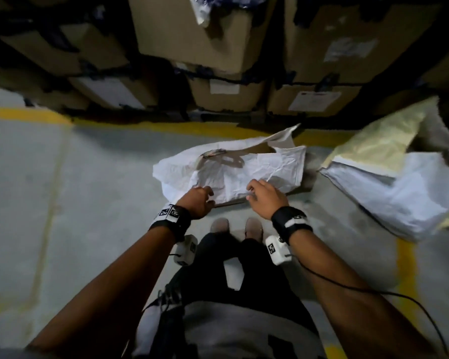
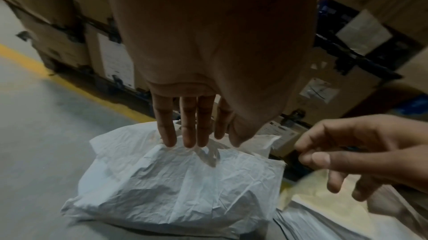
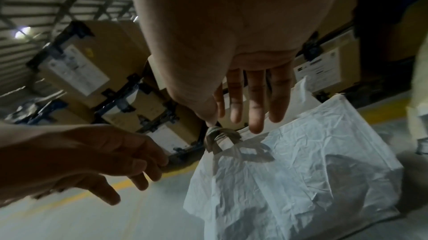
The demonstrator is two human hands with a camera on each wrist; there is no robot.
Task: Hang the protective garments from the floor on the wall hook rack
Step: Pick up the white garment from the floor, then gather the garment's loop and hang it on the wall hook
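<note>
Grey floor (image 1: 49,177) on the far left, with a yellow line (image 1: 24,114) running along the base of the stacked cardboard boxes (image 1: 192,35); the boxes carry white labels and dark strapping.

Left hand (image 1: 197,203) — reaches down at the near left edge of the white garment (image 1: 244,174). In the left wrist view its fingers (image 2: 188,130) are nearly straight and spread, tips at or just above the crumpled fabric (image 2: 173,179); released, holding nothing I can confirm. Contact cannot be told for sure.

The white garment lies crumpled on the floor directly ahead of the person's shoes (image 1: 219,225), between the two hands and the yellow line. Long axis runs roughly left to right in the head view, with the right end angled away toward the boxes. A greyish loop or strap (image 1: 215,152) sits at its far edge, facing the boxes; in the right wrist view the loop (image 3: 217,137) is twisted at the garment's top edge.

Right hand (image 1: 263,200) — at the garment's near right edge. Right wrist view shows the fingers (image 3: 256,108) extended and loose above the fabric (image 3: 301,170), not closed on anything. The left wrist view shows the same hand (image 2: 370,152) with fingers loosely bent, thumb near the index tip, nothing visibly pinched.

Far right: a second pile (image 1: 399,182) of white and pale yellow material on the floor, just beside the garment but apart from it. What is inside or under it cannot be told.
</note>
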